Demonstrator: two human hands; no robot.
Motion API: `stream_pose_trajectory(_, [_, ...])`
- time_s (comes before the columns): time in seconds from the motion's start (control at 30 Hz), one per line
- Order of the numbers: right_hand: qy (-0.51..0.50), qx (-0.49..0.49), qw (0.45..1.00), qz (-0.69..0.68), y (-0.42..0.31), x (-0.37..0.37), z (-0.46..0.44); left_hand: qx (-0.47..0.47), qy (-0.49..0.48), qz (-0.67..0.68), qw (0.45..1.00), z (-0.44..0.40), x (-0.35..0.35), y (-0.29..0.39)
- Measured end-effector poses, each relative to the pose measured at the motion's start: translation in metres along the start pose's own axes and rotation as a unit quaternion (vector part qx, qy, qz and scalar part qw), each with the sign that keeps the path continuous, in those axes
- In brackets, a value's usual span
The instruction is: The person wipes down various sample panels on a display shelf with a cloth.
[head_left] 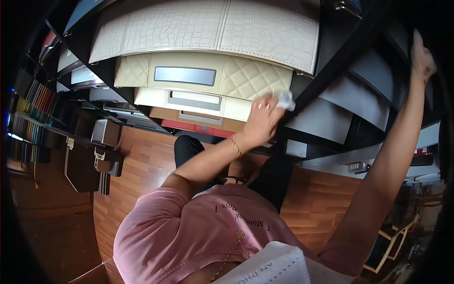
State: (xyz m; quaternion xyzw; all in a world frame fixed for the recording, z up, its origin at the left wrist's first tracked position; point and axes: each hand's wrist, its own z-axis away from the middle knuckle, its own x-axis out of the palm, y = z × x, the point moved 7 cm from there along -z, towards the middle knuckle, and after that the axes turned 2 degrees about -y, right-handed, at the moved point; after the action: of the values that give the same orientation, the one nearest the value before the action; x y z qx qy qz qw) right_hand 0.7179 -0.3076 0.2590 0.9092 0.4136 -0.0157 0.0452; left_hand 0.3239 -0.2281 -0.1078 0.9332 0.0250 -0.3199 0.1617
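My left hand (263, 122) is closed around a crumpled white cloth (285, 100). It presses the cloth to the right end of a cream quilted leather-look case (255, 79) with a silver plate. Above that case is a larger cream case with a crocodile pattern (208, 26). Below it lie a white case (236, 108) with a silver-framed plate, a brown case (165, 113) and a red case (178, 125). My right hand (422, 59) reaches far up on the right, against the dark shelving, fingers stretched and holding nothing that shows.
A dark shelf frame (338, 59) runs diagonally beside the cases. Further shelves hold white-grey panels (321, 118). Coloured sample strips (35, 99) hang at the left, near dark boxes (82, 168). A wooden chair (395, 241) stands low right on the wood floor (321, 194).
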Motion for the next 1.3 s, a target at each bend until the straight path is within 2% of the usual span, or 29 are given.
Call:
stream_pose_trajectory(0.03, [0.006, 0.005, 1.000, 0.003, 0.001, 0.000, 0.000, -0.015, 0.024, 0.068, 0.997, 0.017, 0.000, 0.002])
stream_pose_trajectory(0.13, [-0.001, 0.023, 0.999, 0.044, 0.010, 0.006, -0.002, -0.120, 0.083, 0.146, 0.979, 0.079, 0.022, -0.021])
stream_pose_trajectory(0.17, [-0.002, 0.027, 0.999, 0.047, 0.008, 0.004, -0.003, -0.294, 0.126, 0.336, 0.886, 0.099, 0.038, -0.045])
stream_pose_trajectory(0.2, [0.006, 0.028, 0.999, 0.014, -0.012, -0.011, 0.001, -0.444, 0.158, 0.500, 0.727, 0.119, 0.060, -0.059])
stream_pose_trajectory(0.23, [0.003, 0.024, 1.000, 0.005, -0.018, -0.015, 0.001, -0.506, 0.147, 0.572, 0.629, 0.120, 0.064, -0.066])
stream_pose_trajectory(0.33, [-0.020, 0.012, 1.000, 0.002, -0.022, -0.016, -0.003, -0.526, 0.254, 0.628, 0.514, 0.065, 0.062, -0.069])
stream_pose_trajectory(0.43, [-0.016, 0.025, 0.999, -0.022, -0.022, -0.019, -0.002, -0.446, 0.127, 0.679, 0.569, 0.046, 0.096, -0.085])
stream_pose_trajectory(0.47, [-0.011, 0.021, 1.000, -0.011, -0.016, -0.017, -0.002, -0.490, 0.092, 0.644, 0.581, 0.050, 0.109, -0.077])
stream_pose_trajectory(0.53, [0.003, -0.003, 0.998, 0.057, 0.012, 0.004, -0.008, -0.395, 0.103, 0.473, 0.780, 0.053, 0.103, -0.068])
stream_pose_trajectory(0.63, [0.011, -0.002, 0.997, 0.075, 0.008, 0.002, -0.005, -0.362, 0.095, 0.411, 0.831, 0.082, 0.098, -0.054])
stream_pose_trajectory(0.7, [0.073, -0.072, 0.993, -0.061, -0.034, -0.029, 0.002, -0.309, 0.080, 0.348, 0.882, 0.089, 0.088, -0.051])
stream_pose_trajectory(0.73, [0.132, -0.149, 0.966, -0.164, -0.076, -0.064, 0.009, -0.281, 0.072, 0.315, 0.904, 0.089, 0.085, -0.051])
stream_pose_trajectory(0.77, [0.163, -0.195, 0.941, -0.225, -0.099, -0.085, 0.013, -0.283, 0.053, 0.291, 0.912, 0.080, 0.083, -0.058])
stream_pose_trajectory(0.8, [0.163, -0.192, 0.933, -0.259, -0.104, -0.091, 0.013, -0.287, 0.050, 0.307, 0.906, 0.069, 0.086, -0.069])
stream_pose_trajectory(0.83, [0.120, -0.105, 0.953, -0.259, -0.046, -0.041, 0.005, -0.292, 0.046, 0.325, 0.898, 0.054, 0.093, -0.083])
stream_pose_trajectory(0.87, [0.093, -0.070, 0.967, -0.228, -0.025, -0.025, 0.000, -0.295, 0.041, 0.344, 0.890, 0.040, 0.102, -0.095])
stream_pose_trajectory(0.93, [0.030, -0.008, 0.987, -0.157, 0.007, 0.001, -0.006, -0.213, 0.070, 0.204, 0.953, 0.014, 0.111, -0.109])
stream_pose_trajectory(0.97, [-0.004, 0.029, 0.995, -0.101, 0.022, 0.008, -0.002, -0.190, 0.079, 0.155, 0.966, 0.001, 0.117, -0.118])
stream_pose_trajectory(1.07, [-0.062, 0.096, 0.993, 0.030, 0.019, -0.001, -0.001, -0.155, 0.078, 0.076, 0.982, -0.022, 0.116, -0.136])
stream_pose_trajectory(1.13, [0.016, -0.020, 0.999, -0.037, -0.048, -0.043, 0.001, -0.159, 0.057, 0.061, 0.984, -0.031, 0.116, -0.145])
stream_pose_trajectory(1.17, [0.103, -0.151, 0.973, -0.140, -0.114, -0.089, 0.012, -0.162, 0.046, 0.055, 0.984, -0.034, 0.117, -0.146])
stream_pose_trajectory(1.23, [0.179, -0.274, 0.917, -0.229, -0.147, -0.122, 0.023, -0.164, 0.025, 0.050, 0.985, -0.034, 0.115, -0.144])
stream_pose_trajectory(1.3, [0.180, -0.271, 0.920, -0.218, -0.146, -0.116, 0.021, -0.202, -0.024, 0.120, 0.972, -0.022, 0.117, -0.133])
